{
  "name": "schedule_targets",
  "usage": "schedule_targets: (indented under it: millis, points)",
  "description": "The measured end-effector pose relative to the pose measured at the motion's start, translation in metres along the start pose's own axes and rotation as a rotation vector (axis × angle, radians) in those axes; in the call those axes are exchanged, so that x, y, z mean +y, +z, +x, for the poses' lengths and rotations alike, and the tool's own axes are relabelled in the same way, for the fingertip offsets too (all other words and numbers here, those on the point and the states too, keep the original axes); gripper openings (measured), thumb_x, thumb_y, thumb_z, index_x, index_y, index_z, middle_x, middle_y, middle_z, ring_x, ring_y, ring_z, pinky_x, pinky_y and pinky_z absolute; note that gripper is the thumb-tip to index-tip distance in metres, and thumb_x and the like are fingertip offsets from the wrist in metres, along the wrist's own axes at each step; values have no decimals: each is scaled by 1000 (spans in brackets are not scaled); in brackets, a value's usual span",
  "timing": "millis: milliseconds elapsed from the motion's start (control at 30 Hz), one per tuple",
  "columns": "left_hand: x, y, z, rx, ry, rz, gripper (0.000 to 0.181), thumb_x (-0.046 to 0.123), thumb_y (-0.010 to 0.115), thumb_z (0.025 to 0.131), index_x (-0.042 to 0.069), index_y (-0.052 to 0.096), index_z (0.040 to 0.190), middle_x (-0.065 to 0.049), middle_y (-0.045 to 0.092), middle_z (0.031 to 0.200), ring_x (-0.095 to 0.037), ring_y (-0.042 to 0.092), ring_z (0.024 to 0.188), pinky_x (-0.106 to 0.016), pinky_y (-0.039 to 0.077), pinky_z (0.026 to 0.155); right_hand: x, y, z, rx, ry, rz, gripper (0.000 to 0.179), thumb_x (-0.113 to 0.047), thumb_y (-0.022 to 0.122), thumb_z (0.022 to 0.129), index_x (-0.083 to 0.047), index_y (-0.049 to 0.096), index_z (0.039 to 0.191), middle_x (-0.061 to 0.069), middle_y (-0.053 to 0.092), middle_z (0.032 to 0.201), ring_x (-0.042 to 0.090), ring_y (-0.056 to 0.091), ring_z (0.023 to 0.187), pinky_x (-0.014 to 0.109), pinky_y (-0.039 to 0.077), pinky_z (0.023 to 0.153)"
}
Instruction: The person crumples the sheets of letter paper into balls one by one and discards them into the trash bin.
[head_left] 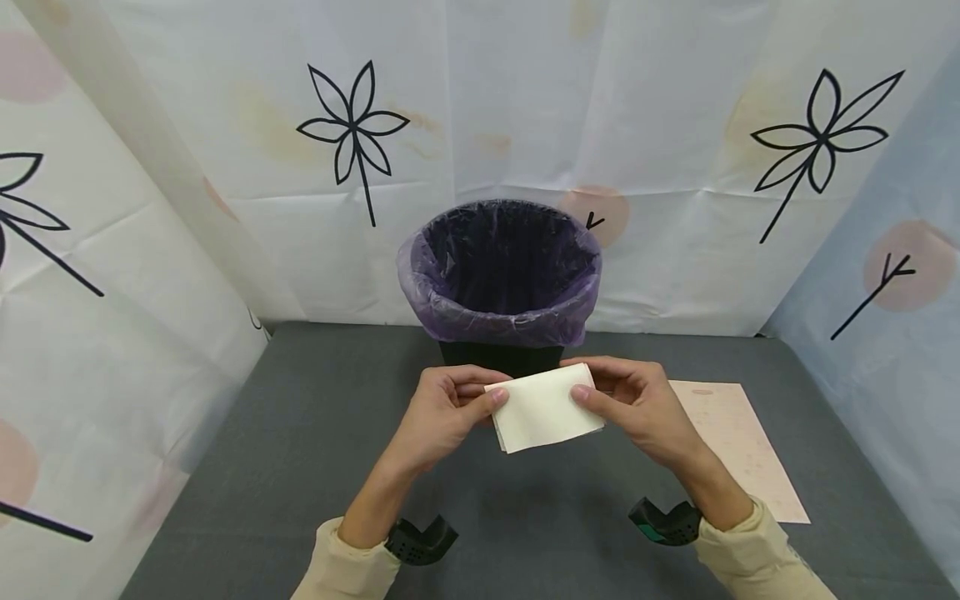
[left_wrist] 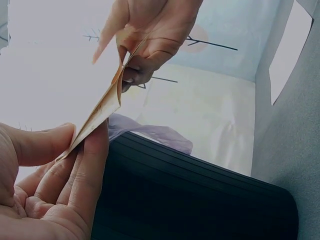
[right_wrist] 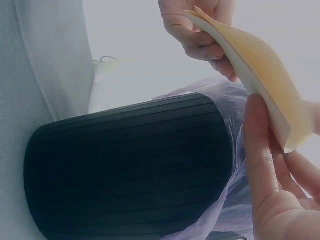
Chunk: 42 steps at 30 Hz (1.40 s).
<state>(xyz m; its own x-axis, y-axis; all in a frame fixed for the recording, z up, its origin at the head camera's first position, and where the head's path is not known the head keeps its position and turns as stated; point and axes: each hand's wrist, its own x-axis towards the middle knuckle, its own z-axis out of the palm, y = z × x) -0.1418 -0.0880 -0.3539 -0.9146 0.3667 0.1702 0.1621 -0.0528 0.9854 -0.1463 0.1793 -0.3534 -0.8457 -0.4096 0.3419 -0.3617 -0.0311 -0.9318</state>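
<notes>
Between both hands is a folded sheet of cream paper (head_left: pixel 546 410), its layers showing at the edges in the left wrist view. My left hand (head_left: pixel 447 410) pinches its left end, thumb on the near face and fingers behind. At the right end, my right hand (head_left: pixel 636 404) pinches it the same way. The paper is held above the table, in front of a dark bin (head_left: pixel 501 358). A purple plastic bag (head_left: pixel 502 327) lines that bin and folds over its rim. In the right wrist view the paper (right_wrist: pixel 270 65) bows slightly between the hands.
A flat pale-pink sheet (head_left: pixel 738 446) lies on the dark grey table (head_left: pixel 315 450) to the right, partly behind the right forearm. Patterned white cloth (head_left: pixel 225 108) hangs along the back and sides. Each wrist carries a black device (head_left: pixel 422 542).
</notes>
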Motion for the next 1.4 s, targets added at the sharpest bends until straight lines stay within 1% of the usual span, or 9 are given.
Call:
schedule_targets:
  millis: [167,333,533,667,767,933,1133,1233,1400]
  points:
    - [0,2,0,6,23,20,20,0,69,95,-10,71,112,-22,74,105,-25,74,85,-36,61,75,1,1,0,54,16,-76,28,9,67,92,14,65,120,5,73,108,21,72,85,34,60,71]
    - [0,4,-1,23,55,63,18,1,70,94,-9,72,109,-21,75,101,-26,75,83,-36,61,73,1,3,1,95,-9,-106,23,10,70,90,13,69,113,7,74,98,21,73,79,34,61,67]
    - [-1,8,-1,66,75,146,14,2,71,94,-7,74,105,-18,76,94,-20,73,74,-27,55,61,2,6,1,133,-56,-138,21,13,71,88,13,70,109,8,74,92,19,73,73,32,60,62]
    - [0,10,0,87,72,166,13,3,71,94,-5,75,103,-16,76,90,-19,72,70,-24,48,55,2,9,2,160,-77,-171,21,14,71,86,12,71,107,13,73,90,18,73,70,30,60,61]
    - [-1,10,0,82,76,175,13,4,72,93,-4,76,102,-15,76,89,-18,72,70,-24,49,56,1,10,2,166,-80,-183,21,14,71,87,12,71,108,19,72,89,18,73,69,30,60,61]
    - [-3,9,1,34,65,192,13,8,74,93,-3,76,99,-13,75,88,-18,71,67,-28,55,58,1,10,2,146,-55,-193,22,12,70,88,12,70,110,19,72,91,19,73,71,30,60,62]
    - [-5,9,4,-32,52,245,11,15,76,93,4,79,95,-5,75,89,-16,70,69,-32,58,61,2,10,2,62,-52,-189,24,11,69,90,12,68,114,12,74,100,19,74,75,32,60,63]
    - [-5,10,5,-52,57,269,11,16,76,94,7,80,97,-2,75,88,-15,70,70,-31,57,62,3,10,3,28,-73,-191,25,11,68,91,13,67,116,13,74,101,18,73,76,32,60,62]
    - [-3,12,6,-68,68,276,14,16,75,94,4,79,99,-5,75,87,-15,68,67,-30,56,62,4,11,3,16,-100,-205,25,10,68,91,14,67,116,19,73,102,17,72,76,30,59,62]
